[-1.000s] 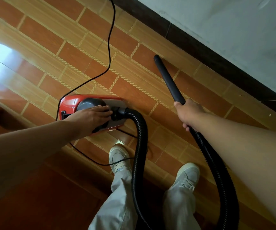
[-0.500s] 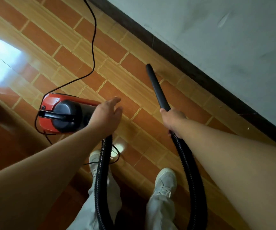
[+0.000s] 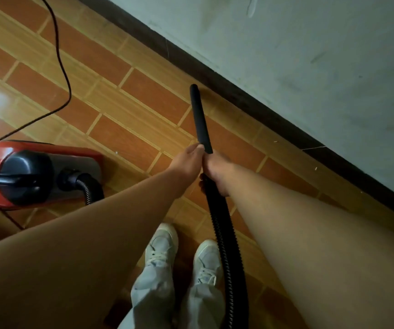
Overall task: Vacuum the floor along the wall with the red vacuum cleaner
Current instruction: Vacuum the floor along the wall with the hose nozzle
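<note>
Down at the left edge, the red vacuum cleaner (image 3: 32, 172) sits on the tiled floor (image 3: 124, 96). Its black dome and carry handle face up, and its hose port points right. A black ribbed hose (image 3: 226, 245) leaves that port and dips under the left forearm. It shows again at the near edge and rises between the right shoe (image 3: 206, 255) and the right forearm. It ends in a smooth black nozzle tube (image 3: 200, 117) that slants away toward the far side. The tube's tip lies just short of the dark skirting (image 3: 238, 96) at the foot of the pale wall (image 3: 309, 55). Whether the tip touches the tiles cannot be told.

The right hand (image 3: 217, 172) is clenched round the joint where hose meets tube, fingers wrapped underneath. The left hand (image 3: 188, 160) lies directly beside it on the left, its fingertips against the tube's lower end. Whether those fingers wrap round the tube or only rest on it cannot be told from this angle.

A thin black power cord (image 3: 60, 67) runs from the far edge in a loose curve down to the cleaner's far left corner. Light glares off the tiles at the far left. At the near side, the left shoe (image 3: 161, 243) stands beside the right one, both pale, under light trousers (image 3: 153, 293).
</note>
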A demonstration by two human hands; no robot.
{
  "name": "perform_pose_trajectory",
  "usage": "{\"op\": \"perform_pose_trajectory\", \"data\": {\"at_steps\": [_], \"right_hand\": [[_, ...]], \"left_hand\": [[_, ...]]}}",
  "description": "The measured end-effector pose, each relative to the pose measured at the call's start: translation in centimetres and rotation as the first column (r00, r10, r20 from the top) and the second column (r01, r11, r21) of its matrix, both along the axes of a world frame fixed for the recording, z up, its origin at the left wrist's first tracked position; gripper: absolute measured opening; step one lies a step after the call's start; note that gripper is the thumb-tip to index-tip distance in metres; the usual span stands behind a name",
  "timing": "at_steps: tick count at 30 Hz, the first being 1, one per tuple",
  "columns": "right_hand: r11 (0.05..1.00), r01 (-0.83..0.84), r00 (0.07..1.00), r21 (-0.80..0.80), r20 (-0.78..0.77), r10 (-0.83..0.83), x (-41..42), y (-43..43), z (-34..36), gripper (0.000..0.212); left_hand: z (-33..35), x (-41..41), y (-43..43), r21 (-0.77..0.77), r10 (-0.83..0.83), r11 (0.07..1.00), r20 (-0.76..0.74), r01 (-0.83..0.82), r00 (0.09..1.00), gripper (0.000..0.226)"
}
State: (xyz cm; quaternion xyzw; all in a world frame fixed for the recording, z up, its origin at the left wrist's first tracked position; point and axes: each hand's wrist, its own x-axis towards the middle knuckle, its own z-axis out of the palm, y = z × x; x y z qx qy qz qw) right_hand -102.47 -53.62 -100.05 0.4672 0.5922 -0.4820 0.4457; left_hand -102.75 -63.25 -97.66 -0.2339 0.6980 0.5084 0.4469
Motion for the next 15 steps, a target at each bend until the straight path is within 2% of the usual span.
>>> {"op": "perform_pose_trajectory", "data": {"at_steps": [5,9,15], "right_hand": [[0.999,0.044,0.999,0.017,0.023,-0.045,0.5,-0.3,-1.4,0.032],[0.979,0.195,0.981,-0.065,0.021,-0.194,2.1,-0.1,-1.5,0.037],[0.909,0.395,0.919,-0.135,0.054,-0.391,4.1,-1.6,-0.9,0.043]], "left_hand": [[-2.1,-1.7,1.2,0.039,0.054,0.998,0.055,-0.056,0.997,0.05],[-2.6,-2.0,1.8,-0.008,0.004,1.0,0.058,-0.003,0.998,0.049],[-2.4,-1.5,1.6,-0.059,-0.114,0.991,0.083,0.119,0.99,0.061]]}}
